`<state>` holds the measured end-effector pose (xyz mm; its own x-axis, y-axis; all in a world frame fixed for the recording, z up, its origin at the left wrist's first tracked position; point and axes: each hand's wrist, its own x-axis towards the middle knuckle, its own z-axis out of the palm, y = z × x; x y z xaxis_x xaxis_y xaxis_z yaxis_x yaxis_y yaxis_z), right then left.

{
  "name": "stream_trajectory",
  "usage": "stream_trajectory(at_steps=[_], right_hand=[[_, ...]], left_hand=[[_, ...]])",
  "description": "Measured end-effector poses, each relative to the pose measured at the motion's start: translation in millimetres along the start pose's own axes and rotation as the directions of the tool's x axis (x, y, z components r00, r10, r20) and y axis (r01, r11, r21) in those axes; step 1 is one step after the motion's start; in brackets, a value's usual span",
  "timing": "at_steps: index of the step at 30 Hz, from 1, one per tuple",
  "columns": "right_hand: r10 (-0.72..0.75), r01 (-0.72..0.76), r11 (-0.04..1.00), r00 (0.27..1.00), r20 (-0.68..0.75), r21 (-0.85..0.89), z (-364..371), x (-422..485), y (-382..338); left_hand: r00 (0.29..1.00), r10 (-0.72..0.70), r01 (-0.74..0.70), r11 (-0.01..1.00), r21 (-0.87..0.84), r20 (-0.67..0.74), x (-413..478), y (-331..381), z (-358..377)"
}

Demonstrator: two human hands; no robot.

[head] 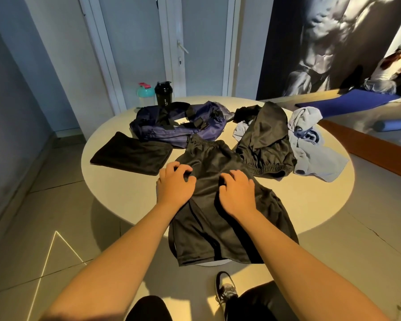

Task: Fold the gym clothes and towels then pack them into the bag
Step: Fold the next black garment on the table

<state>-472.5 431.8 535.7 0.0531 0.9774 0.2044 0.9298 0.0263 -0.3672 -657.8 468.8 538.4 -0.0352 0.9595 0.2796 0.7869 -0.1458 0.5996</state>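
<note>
Round surface [333, 205] carries everything. Black shorts [218, 228] lie spread at near centre, hem hanging over the near edge. Navy bag [178, 126] sits far left, a folded black piece [130, 154] left and an unfolded heap [276, 144] right. Left hand [175, 186] and right hand [236, 195] rest on the shorts, fingers curled; cannot tell whether either grip is clamped. Judged step: folding the shorts. The next move calls for matched edges.

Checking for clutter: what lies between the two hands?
Only the black shorts, touched by the left hand and right hand; seen in the head view.
</note>
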Motion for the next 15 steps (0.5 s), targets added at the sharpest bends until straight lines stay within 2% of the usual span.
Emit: stream_trajectory(at_steps=[1,3,5,6,9,12,15], right_hand=[[-0.067,0.067,0.998,0.998,0.012,0.012,1.9,5.7,-3.4],[-0.137,0.137,0.991,0.987,0.086,0.004,9.2,16.1,-4.7],[-0.094,0.101,0.994,0.988,0.121,-0.048,14.7,23.4,1.3],[-0.06,0.067,0.995,0.994,0.092,-0.077,14.6,26.4,5.0],[0.024,-0.025,0.997,1.0,-0.018,-0.077,8.4,43.6,8.2],[-0.068,0.065,0.997,0.99,-0.125,-0.029,7.1,73.3,2.3],[-0.113,0.12,0.992,0.985,-0.134,0.046,5.4,108.5,-4.4]], left_hand=[[0.999,0.048,-0.049,0.999,0.016,0.014,9.2,0.9,-0.6],[0.981,0.132,-0.145,0.986,0.084,0.142,27.0,-1.8,0.6],[0.955,0.089,-0.143,0.973,0.179,0.282,39.1,-8.4,3.5],[0.954,0.033,-0.099,0.973,0.21,0.298,42.1,-11.8,3.7],[0.986,-0.084,0.069,0.993,0.1,0.146,51.3,-15.7,1.8],[0.995,-0.095,0.095,0.995,0.025,0.001,74.0,-10.5,4.7],[0.984,-0.148,0.147,0.989,0.013,0.096,105.2,-2.4,10.8]])
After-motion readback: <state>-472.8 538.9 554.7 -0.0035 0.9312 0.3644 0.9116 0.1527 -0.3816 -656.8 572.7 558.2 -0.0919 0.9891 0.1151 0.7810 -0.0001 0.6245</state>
